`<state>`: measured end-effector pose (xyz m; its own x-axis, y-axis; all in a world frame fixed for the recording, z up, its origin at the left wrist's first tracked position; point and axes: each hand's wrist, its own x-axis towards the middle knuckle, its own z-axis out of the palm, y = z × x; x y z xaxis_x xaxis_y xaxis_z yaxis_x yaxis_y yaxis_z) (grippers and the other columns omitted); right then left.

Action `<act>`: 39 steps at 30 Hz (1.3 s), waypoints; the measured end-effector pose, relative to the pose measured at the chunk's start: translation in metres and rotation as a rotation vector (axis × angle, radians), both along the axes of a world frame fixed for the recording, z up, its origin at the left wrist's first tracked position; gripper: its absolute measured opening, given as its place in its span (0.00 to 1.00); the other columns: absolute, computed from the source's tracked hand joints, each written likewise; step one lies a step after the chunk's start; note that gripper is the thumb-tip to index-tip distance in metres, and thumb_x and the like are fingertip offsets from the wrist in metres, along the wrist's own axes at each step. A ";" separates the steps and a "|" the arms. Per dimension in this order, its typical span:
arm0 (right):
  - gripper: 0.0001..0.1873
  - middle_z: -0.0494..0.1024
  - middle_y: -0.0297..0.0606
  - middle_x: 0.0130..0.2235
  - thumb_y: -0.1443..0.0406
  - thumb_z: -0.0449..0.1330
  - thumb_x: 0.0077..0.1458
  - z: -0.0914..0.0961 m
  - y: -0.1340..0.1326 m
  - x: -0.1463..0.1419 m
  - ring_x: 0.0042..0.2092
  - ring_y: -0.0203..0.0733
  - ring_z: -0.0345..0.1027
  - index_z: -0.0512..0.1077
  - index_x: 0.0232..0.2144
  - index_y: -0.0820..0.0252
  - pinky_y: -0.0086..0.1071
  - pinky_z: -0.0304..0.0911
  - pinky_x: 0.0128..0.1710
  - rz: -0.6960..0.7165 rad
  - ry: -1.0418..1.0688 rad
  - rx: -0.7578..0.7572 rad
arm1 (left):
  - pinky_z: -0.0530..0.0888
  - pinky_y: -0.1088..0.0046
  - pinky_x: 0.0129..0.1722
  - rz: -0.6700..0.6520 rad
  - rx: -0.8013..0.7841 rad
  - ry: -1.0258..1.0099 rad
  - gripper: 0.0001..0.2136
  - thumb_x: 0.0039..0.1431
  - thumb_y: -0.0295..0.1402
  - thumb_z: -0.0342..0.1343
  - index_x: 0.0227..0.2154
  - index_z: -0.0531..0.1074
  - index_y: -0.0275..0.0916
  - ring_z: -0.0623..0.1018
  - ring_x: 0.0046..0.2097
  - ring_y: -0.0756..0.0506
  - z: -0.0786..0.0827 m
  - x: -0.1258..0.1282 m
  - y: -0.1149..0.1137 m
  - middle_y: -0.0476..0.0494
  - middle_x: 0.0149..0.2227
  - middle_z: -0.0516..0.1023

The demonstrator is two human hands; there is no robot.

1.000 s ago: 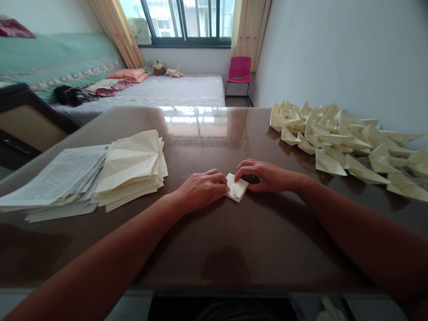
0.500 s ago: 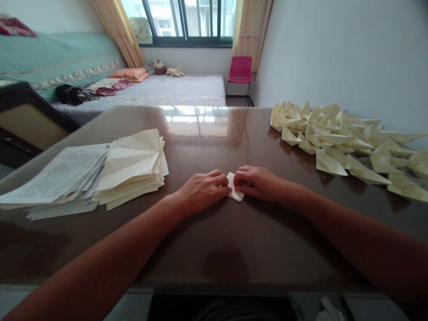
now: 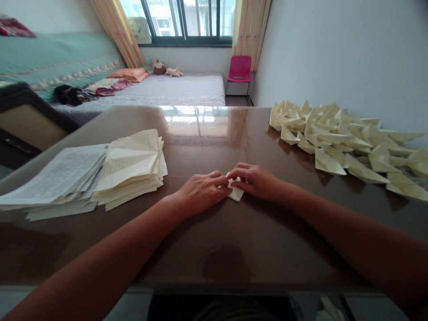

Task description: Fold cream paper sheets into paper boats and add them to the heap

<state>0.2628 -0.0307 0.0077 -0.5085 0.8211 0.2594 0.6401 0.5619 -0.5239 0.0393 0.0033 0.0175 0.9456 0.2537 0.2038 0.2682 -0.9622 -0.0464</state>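
right grip (image 3: 257, 178) has edged left, folded paper (image 3: 237, 194) partly beneath it.

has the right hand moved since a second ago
Yes, slightly to the left: judged against the magenta chair, the right hand has shifted toward the left hand.

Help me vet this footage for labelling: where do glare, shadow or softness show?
Head view: glare from the window on the table; head view: dark patches beneath the nearer paper boats, shadow or reflection unclear; head view: creases in the folded paper hard to make out.
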 end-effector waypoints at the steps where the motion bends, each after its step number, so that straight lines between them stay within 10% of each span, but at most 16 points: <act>1: 0.10 0.72 0.38 0.39 0.64 0.54 0.60 -0.002 -0.001 -0.001 0.36 0.36 0.68 0.73 0.42 0.57 0.30 0.62 0.39 0.025 -0.026 0.009 | 0.64 0.76 0.29 0.003 0.004 -0.003 0.11 0.67 0.34 0.45 0.39 0.73 0.43 0.71 0.43 0.48 0.000 0.000 0.000 0.47 0.39 0.75; 22: 0.18 0.69 0.41 0.57 0.64 0.52 0.63 -0.005 -0.004 0.000 0.53 0.47 0.58 0.66 0.55 0.57 0.39 0.56 0.47 -0.046 -0.555 0.306 | 0.63 0.75 0.29 -0.019 0.064 0.088 0.12 0.66 0.34 0.47 0.48 0.71 0.51 0.70 0.43 0.49 0.003 0.000 -0.004 0.51 0.42 0.75; 39: 0.16 0.69 0.50 0.53 0.70 0.49 0.62 0.013 -0.021 -0.013 0.52 0.49 0.60 0.68 0.50 0.69 0.39 0.54 0.42 -0.033 -0.799 0.313 | 0.71 0.75 0.41 -0.030 0.047 0.074 0.12 0.66 0.33 0.47 0.47 0.72 0.48 0.73 0.47 0.48 0.002 0.002 -0.006 0.48 0.46 0.75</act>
